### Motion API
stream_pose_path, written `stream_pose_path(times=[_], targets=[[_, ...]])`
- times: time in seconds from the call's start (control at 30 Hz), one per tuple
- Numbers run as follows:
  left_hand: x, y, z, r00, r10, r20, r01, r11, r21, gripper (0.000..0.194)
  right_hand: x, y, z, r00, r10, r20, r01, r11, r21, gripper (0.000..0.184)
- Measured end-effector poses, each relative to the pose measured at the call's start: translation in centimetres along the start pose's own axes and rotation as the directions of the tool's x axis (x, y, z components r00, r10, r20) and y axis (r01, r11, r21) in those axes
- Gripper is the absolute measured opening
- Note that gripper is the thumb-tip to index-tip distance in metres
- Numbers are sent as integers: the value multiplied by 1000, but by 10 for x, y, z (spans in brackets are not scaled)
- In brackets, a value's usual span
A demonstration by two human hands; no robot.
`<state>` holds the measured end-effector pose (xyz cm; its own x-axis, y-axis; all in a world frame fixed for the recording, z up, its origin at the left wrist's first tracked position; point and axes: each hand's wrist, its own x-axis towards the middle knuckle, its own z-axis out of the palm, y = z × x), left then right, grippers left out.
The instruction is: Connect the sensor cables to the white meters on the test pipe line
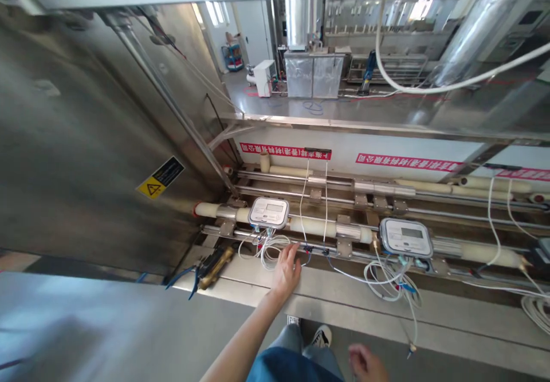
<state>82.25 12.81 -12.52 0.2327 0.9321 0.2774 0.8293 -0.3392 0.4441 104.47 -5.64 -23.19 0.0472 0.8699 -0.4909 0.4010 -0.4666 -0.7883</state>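
My left hand [287,268] reaches over the front ledge with its fingers apart, at the right side of a coil of white cable [274,251]. I cannot tell whether the fingertips touch the cable. Just above the coil, a white meter [268,212] with a small display sits on a pale pipe. Low in the view, in front of the ledge, is my right hand [366,363], smeared by motion and partly cut off by the frame edge. Nothing shows in it. Right of my left hand, small dark connectors [308,249] hang on thin white wires near the metal rail.
A second meter [406,237] with its coiled cables [393,282] stands to the right. Blue-handled pliers [193,273] and a brass-coloured tool [217,267] lie on the ledge [344,307] at left. A steel wall [107,141] with a warning label closes the left side.
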Motion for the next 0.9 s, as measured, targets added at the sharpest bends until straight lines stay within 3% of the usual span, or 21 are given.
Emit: stream_pose_path(times=[0.1,0.23,0.33,0.5,0.6,0.73,0.9], targets=[[14,-7,18,998,5,60,-4,1000,-28,48,11,-33,9,990,-131,45,130,991,27,33],[30,-9,28,987,38,157,-26,997,-77,39,30,-72,13,984,-169,63,169,986,15,29],[35,-7,26,976,51,211,-28,994,-109,35,49,-93,19,983,-183,32,180,980,86,27],[37,4,14,971,78,228,-36,983,-181,31,86,-135,32,975,-126,-180,176,940,293,40],[37,8,9,968,79,240,-26,976,-216,29,103,-158,36,976,-135,-171,188,918,349,37],[41,7,3,955,95,280,-29,972,-231,26,108,-173,34,971,-195,-139,235,891,389,32],[41,5,-2,923,108,370,-40,981,-188,27,101,-174,26,962,-245,-117,271,896,352,31]])
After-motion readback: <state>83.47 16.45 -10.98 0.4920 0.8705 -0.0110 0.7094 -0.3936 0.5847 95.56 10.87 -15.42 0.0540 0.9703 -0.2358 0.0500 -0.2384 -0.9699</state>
